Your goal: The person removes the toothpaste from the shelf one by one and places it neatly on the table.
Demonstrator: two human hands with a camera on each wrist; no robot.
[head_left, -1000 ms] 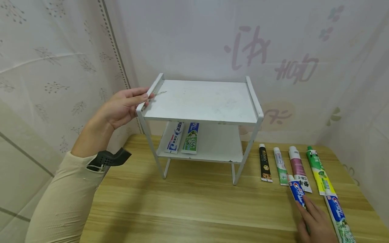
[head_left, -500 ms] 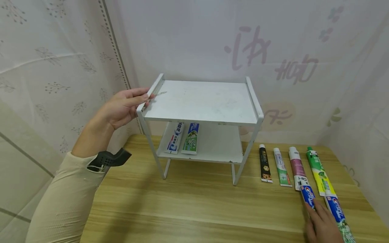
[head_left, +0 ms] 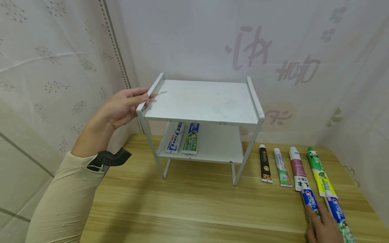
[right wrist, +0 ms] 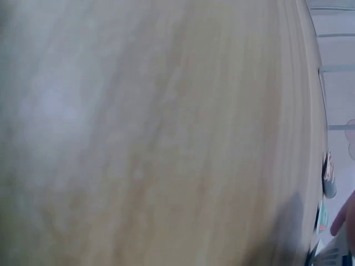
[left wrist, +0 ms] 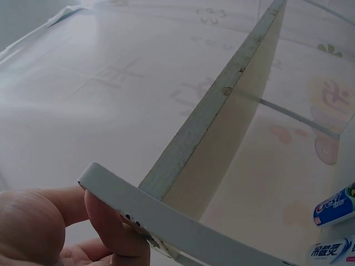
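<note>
My left hand (head_left: 123, 106) grips the left side rail of a white two-tier rack (head_left: 200, 101), thumb on top; in the left wrist view its fingers curl around the rail (left wrist: 150, 213). At the lower right of the head view, my right hand (head_left: 325, 224) holds a blue toothpaste tube (head_left: 310, 200) near the table, its lower part hidden by the fingers. The tube's cap end meets the bottom end of a white-and-purple toothpaste tube (head_left: 298, 168). Two toothpaste tubes lie on the lower shelf, a white-and-blue one (head_left: 174, 140) and a green-and-blue one (head_left: 191, 140).
Right of the rack lie a black tube (head_left: 265, 165), a white-and-green tube (head_left: 282, 168) and a green-and-yellow tube (head_left: 319, 172). Another blue-and-green toothpaste tube (head_left: 337, 212) lies beside my right hand. Patterned curtains (head_left: 194, 40) hang behind the wooden table (head_left: 182, 209).
My right hand has moved the blue toothpaste tube right and slightly nearer to me. The white-and-purple tube's bottom end has shifted left. My left hand stays on the rack.
</note>
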